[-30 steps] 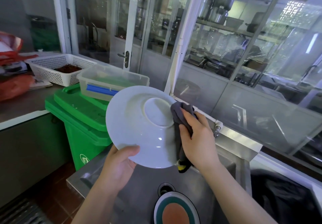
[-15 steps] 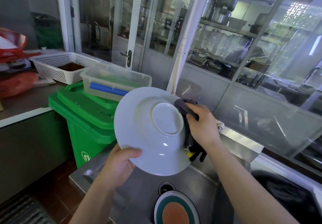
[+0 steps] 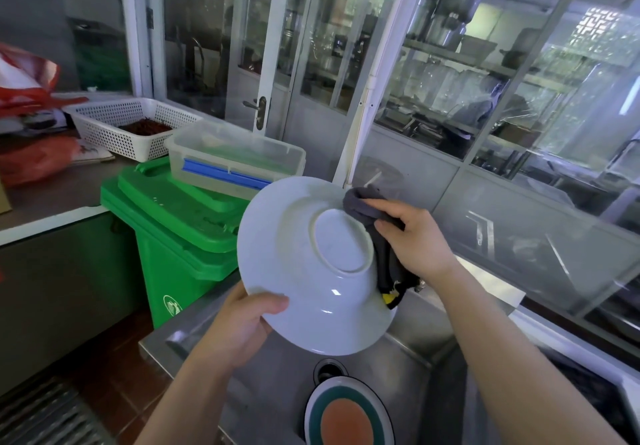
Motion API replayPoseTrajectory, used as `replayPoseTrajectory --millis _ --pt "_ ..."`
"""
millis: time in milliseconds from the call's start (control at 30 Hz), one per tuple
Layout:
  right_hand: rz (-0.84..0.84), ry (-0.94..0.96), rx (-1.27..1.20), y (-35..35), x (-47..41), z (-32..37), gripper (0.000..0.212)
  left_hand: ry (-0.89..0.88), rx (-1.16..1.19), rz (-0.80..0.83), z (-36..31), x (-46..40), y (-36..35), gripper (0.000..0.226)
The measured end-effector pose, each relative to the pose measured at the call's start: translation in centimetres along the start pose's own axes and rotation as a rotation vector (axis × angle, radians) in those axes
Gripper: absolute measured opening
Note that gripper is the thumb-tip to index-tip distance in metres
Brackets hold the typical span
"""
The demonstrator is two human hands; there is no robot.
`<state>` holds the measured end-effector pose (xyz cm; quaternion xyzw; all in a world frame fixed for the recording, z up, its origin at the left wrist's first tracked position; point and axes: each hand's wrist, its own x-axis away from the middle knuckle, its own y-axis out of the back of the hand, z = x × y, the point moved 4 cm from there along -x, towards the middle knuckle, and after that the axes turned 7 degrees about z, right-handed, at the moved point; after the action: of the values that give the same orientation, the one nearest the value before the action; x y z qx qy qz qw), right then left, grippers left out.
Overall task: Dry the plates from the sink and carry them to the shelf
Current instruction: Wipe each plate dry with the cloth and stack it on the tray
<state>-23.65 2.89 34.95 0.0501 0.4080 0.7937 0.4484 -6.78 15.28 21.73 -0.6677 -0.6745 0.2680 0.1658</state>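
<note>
Above sink (image 3: 408,372) I see L hand (image 3: 242,323) gripping white plate (image 3: 294,271) rim, R hand (image 3: 415,240) clutching grey cloth (image 3: 367,202) vs plate's back.

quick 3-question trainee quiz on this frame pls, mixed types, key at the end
1. True or false: the white plate shows its underside to the camera.
2. Which hand presses the grey cloth to the plate? A) left hand B) right hand
3. Fill in: the plate with the orange centre lies in the ____.

Key: 1 true; 2 B; 3 sink.
</note>
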Motion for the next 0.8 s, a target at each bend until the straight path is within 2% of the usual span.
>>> replayPoseTrajectory --millis 200,300,400,467,667,733,800 --pt "-0.084 -0.238 0.216 1.2 -2.0 -1.6 0.046 0.03 -0.062 0.051 0.3 0.1 -1.2 0.045" --pt "-0.03 -0.109 0.259 0.8 -2.5 -0.3 0.046 0.044 -0.087 0.044 0.5 0.1 -1.2 0.062" --pt "0.156 0.079 0.149 0.1 -2.3 1.6 0.048 0.071 -0.088 0.0 0.7 0.2 -0.3 0.072" --pt "0.217 0.074 0.113 0.3 -2.7 1.8 0.054 0.078 -0.101 -0.018 0.5 0.3 -0.1 0.074" --pt "0.059 -0.162 0.355 0.5 -4.4 -0.2 0.044 0.059 -0.072 -0.059 -0.3 0.4 -0.3 0.079" --pt "0.065 -0.113 0.378 -0.1 -4.7 0.8 0.044 0.048 -0.074 -0.044 -0.3 0.4 -0.5 0.079" --pt "0.117 0.04 0.382 -0.8 -4.5 2.8 0.044 0.044 -0.074 -0.053 -0.2 0.4 -0.3 0.079"
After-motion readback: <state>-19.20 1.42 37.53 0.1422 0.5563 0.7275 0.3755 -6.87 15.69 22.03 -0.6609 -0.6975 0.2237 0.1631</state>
